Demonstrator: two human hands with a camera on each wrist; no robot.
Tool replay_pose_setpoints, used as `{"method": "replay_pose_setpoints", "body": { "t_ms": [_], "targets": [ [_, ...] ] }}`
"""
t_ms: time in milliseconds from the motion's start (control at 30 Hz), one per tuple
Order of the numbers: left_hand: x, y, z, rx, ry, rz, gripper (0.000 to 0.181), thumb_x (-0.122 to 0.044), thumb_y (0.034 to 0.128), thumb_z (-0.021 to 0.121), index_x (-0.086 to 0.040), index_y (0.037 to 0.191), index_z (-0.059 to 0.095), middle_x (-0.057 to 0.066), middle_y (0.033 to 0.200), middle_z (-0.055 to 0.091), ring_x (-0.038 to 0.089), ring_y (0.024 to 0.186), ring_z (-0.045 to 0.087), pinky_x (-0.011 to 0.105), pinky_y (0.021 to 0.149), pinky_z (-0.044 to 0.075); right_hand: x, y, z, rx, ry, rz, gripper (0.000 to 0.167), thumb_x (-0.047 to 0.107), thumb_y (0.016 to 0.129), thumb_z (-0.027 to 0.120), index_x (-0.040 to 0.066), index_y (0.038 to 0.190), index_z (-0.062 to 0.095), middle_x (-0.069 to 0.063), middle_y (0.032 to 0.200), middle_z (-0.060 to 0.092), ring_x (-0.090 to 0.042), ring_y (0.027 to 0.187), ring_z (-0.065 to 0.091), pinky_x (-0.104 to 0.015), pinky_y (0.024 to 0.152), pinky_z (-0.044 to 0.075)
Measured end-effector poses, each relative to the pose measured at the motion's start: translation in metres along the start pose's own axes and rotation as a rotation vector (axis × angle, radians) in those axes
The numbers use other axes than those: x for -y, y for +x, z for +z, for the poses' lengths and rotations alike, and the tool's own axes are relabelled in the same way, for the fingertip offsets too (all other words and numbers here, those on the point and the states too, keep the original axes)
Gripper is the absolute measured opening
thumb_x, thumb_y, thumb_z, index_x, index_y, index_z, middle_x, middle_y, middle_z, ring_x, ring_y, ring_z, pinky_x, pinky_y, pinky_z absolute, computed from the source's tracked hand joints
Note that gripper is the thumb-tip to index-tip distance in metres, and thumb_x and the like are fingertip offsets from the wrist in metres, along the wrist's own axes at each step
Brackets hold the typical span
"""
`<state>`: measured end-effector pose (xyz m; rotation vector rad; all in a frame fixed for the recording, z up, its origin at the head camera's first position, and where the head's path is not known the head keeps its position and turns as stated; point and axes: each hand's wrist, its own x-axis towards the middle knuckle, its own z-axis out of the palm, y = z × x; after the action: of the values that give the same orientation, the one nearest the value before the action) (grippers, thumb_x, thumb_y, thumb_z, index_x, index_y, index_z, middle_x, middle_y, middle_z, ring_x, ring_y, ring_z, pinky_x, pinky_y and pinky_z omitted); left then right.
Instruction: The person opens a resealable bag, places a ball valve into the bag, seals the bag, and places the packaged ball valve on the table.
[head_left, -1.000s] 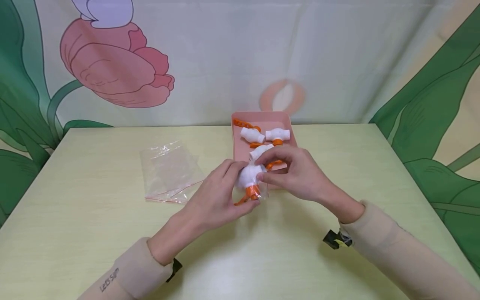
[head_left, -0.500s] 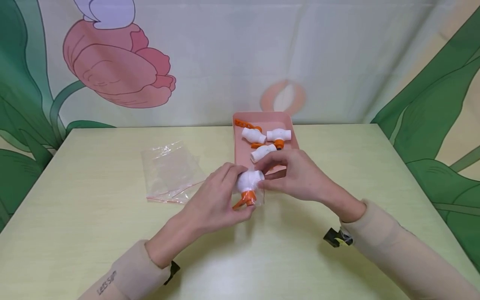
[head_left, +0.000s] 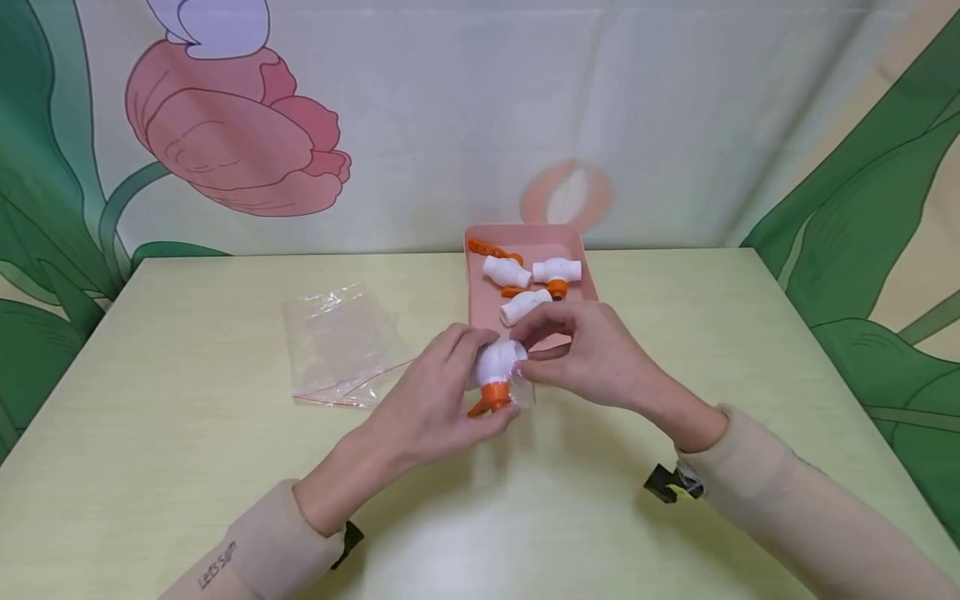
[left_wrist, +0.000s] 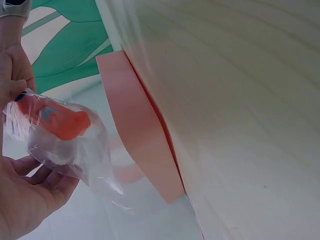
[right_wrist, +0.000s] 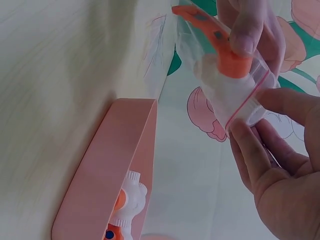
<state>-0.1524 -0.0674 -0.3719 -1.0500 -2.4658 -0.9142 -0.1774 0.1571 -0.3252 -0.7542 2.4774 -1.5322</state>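
Note:
A white ball valve with an orange handle [head_left: 497, 392] sits in a clear zip bag [left_wrist: 92, 150] above the table. My left hand [head_left: 435, 400] grips the bagged valve from the left, its thumb near the orange handle. In the right wrist view the bag's red seal line crosses the white body [right_wrist: 227, 95]. My right hand [head_left: 592, 350] pinches the bag's mouth edge at the valve's end, thumb and fingers on either side. Behind the hands a pink tray [head_left: 480, 310] holds several more white valves [head_left: 557, 270] with orange handles. Part of the tray is hidden by the right hand.
Flat clear plastic bags [head_left: 337, 346] with red seal lines lie on the pale table [head_left: 187, 392], left of the tray. A patterned curtain [head_left: 420, 125] hangs behind the table's back edge.
Both hands have shifted slightly toward me with the bagged valve, away from the tray. The valve's white end showed more half a second ago; now bag film and right fingers cover part of it.

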Motion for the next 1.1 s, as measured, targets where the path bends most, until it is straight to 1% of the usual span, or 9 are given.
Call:
{"method": "replay_pose_setpoints", "body": {
  "t_ms": [100, 300, 433, 567, 667, 767, 900, 1000, 1100],
  "targets": [
    [-0.0003, 0.0003, -0.0001, -0.017, -0.025, 0.007, 0.063, -0.029, 0.0831, 0.085, 0.003, 0.129, 0.056, 0.009, 0.117, 0.058, 0.017, 0.097, 0.056, 0.026, 0.080, 0.054, 0.0013, -0.0008, 0.0012, -0.008, 0.006, 0.004, 0.028, -0.002, 0.080, 0.086, 0.003, 0.104, 0.073, -0.006, 0.106, 0.069, -0.020, 0.094, 0.070, -0.031, 0.080, 0.060],
    [-0.0003, 0.0013, 0.0012, -0.048, -0.064, 0.012, 0.063, -0.028, 0.0829, 0.087, 0.003, 0.129, 0.057, 0.009, 0.117, 0.058, 0.017, 0.097, 0.056, 0.027, 0.079, 0.053, 0.0042, -0.0004, 0.0034, -0.034, 0.017, -0.017, 0.034, -0.004, 0.079, 0.085, 0.004, 0.104, 0.063, -0.007, 0.101, 0.068, -0.019, 0.093, 0.071, -0.031, 0.079, 0.060],
    [-0.0010, 0.0025, 0.0027, -0.069, -0.065, 0.010, 0.061, -0.026, 0.0832, 0.087, 0.002, 0.129, 0.058, 0.008, 0.117, 0.059, 0.016, 0.096, 0.056, 0.027, 0.079, 0.053, 0.0066, -0.0002, 0.0055, -0.050, 0.010, -0.025, 0.033, -0.005, 0.078, 0.086, 0.003, 0.099, 0.062, -0.008, 0.098, 0.067, -0.020, 0.091, 0.072, -0.031, 0.078, 0.060],
    [-0.0027, 0.0037, 0.0029, -0.081, -0.064, 0.010, 0.059, -0.023, 0.0837, 0.086, 0.002, 0.129, 0.058, 0.008, 0.118, 0.059, 0.016, 0.096, 0.057, 0.027, 0.080, 0.054, 0.0082, -0.0006, 0.0066, -0.042, 0.016, -0.019, 0.031, -0.008, 0.078, 0.086, 0.001, 0.093, 0.060, -0.011, 0.095, 0.065, -0.023, 0.090, 0.072, -0.031, 0.077, 0.061],
    [-0.0039, 0.0044, 0.0027, -0.086, -0.065, 0.008, 0.058, -0.022, 0.0836, 0.086, 0.002, 0.129, 0.059, 0.008, 0.118, 0.060, 0.016, 0.097, 0.058, 0.027, 0.080, 0.054, 0.0077, 0.0000, 0.0067, -0.030, 0.002, -0.025, 0.029, -0.009, 0.078, 0.085, 0.000, 0.090, 0.060, -0.011, 0.096, 0.065, -0.022, 0.091, 0.072, -0.030, 0.077, 0.060],
    [-0.0043, 0.0049, 0.0031, -0.093, -0.066, 0.005, 0.058, -0.021, 0.0835, 0.086, 0.002, 0.129, 0.059, 0.008, 0.118, 0.060, 0.016, 0.097, 0.058, 0.027, 0.080, 0.054, 0.0067, 0.0002, 0.0065, -0.019, -0.021, -0.039, 0.025, -0.008, 0.079, 0.084, 0.001, 0.089, 0.063, -0.009, 0.097, 0.066, -0.021, 0.093, 0.072, -0.029, 0.078, 0.060],
    [-0.0047, 0.0056, 0.0037, -0.110, -0.073, -0.003, 0.057, -0.021, 0.0840, 0.086, 0.002, 0.129, 0.060, 0.008, 0.116, 0.061, 0.017, 0.097, 0.058, 0.028, 0.080, 0.054, 0.0063, -0.0005, 0.0060, -0.011, -0.037, -0.062, 0.016, -0.007, 0.083, 0.081, 0.002, 0.090, 0.071, -0.007, 0.098, 0.068, -0.021, 0.096, 0.072, -0.029, 0.080, 0.060],
    [-0.0054, 0.0060, 0.0041, -0.118, -0.079, -0.020, 0.057, -0.021, 0.0851, 0.085, 0.003, 0.129, 0.060, 0.008, 0.116, 0.061, 0.017, 0.096, 0.058, 0.028, 0.079, 0.054, 0.0057, -0.0011, 0.0054, -0.012, -0.056, -0.099, 0.012, -0.006, 0.087, 0.077, 0.003, 0.093, 0.075, -0.006, 0.100, 0.070, -0.020, 0.097, 0.072, -0.029, 0.082, 0.059],
    [-0.0062, 0.0065, 0.0044, -0.118, -0.072, -0.038, 0.057, -0.023, 0.0864, 0.085, 0.003, 0.130, 0.059, 0.008, 0.116, 0.061, 0.017, 0.096, 0.059, 0.028, 0.078, 0.054, 0.0043, -0.0016, 0.0054, -0.015, -0.065, -0.139, 0.011, -0.006, 0.091, 0.073, 0.002, 0.098, 0.077, -0.005, 0.101, 0.071, -0.019, 0.097, 0.070, -0.029, 0.082, 0.059]
  ]
}}
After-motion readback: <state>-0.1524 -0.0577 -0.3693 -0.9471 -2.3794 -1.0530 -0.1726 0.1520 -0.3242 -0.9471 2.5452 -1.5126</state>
